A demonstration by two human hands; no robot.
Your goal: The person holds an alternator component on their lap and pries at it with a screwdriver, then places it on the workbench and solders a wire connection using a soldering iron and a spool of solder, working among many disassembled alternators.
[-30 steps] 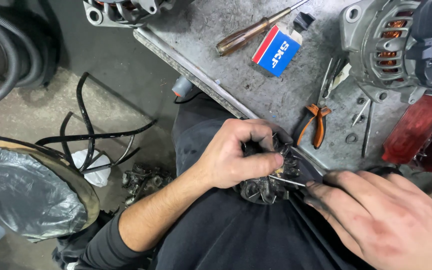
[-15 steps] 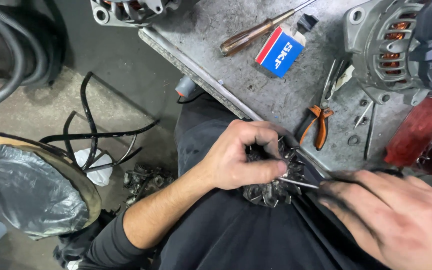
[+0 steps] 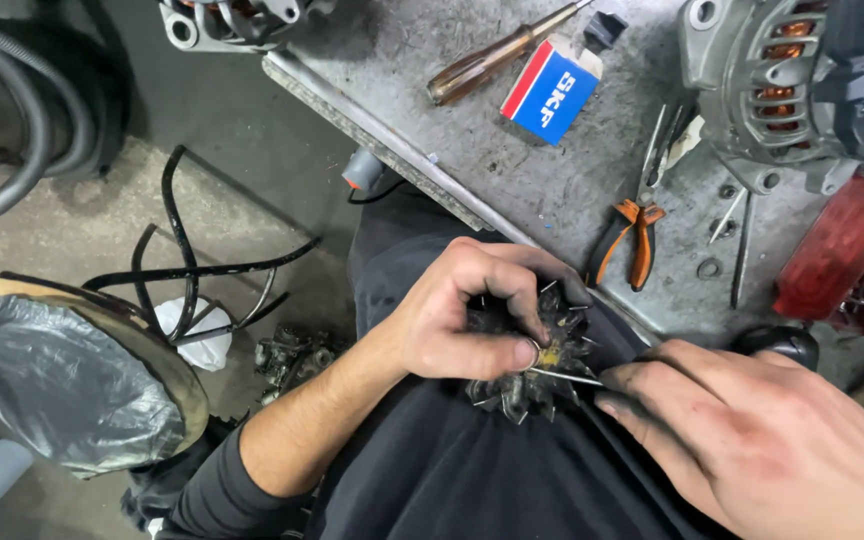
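On a grimy grey metal worktop (image 3: 512, 170) lie orange-handled pliers (image 3: 627, 240). Below its near edge, the left hand (image 3: 462, 315) clamps a dark spiky finned metal part (image 3: 542, 355) on the lap; the right hand (image 3: 752, 440) pinches a thin metal tool (image 3: 567, 377) against it.

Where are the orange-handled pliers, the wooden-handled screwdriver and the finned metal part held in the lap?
Orange-handled pliers (image 3: 629, 235): head view, on the orange grips.
Wooden-handled screwdriver (image 3: 482, 66): head view, middle of the brown handle.
Finned metal part (image 3: 542, 345): head view, on the fins beside the left hand's thumb.
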